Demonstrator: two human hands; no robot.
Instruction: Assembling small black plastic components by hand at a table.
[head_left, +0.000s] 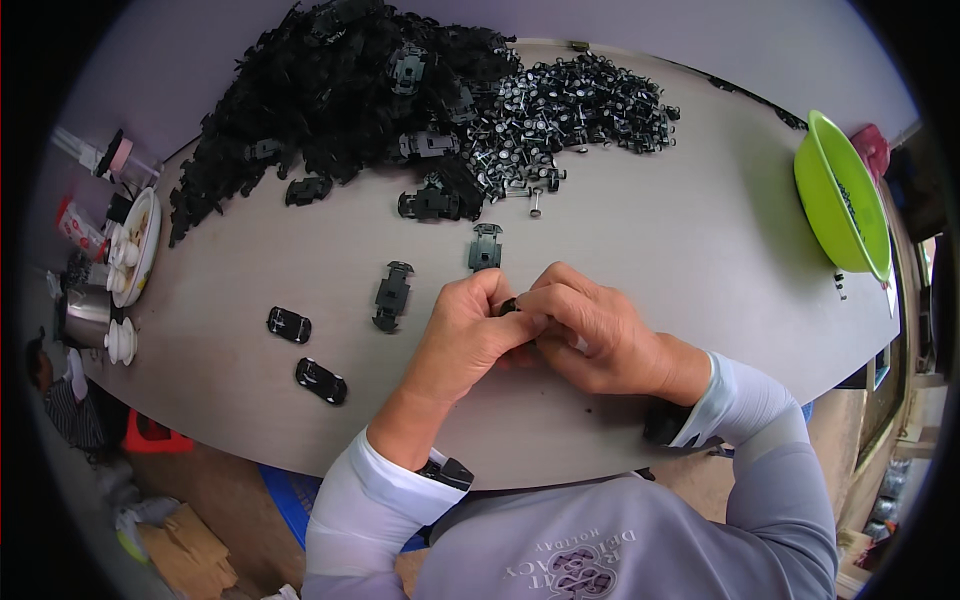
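Both forearms rise from the lower edge and meet over the grey table (700, 250). The left hand (470, 335) and right hand (590, 335), fingers curled, pinch together a small black plastic piece (509, 305), mostly hidden, probably a toy-car part.

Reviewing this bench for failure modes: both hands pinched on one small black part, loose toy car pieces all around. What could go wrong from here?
1. The small black part is almost hidden between the left hand and right hand; a slip could drop it unseen.
2. Finished toy cars lie near the table edge and could be knocked off.
3. The wheel-axle pile touches the black body pile; parts may mix.
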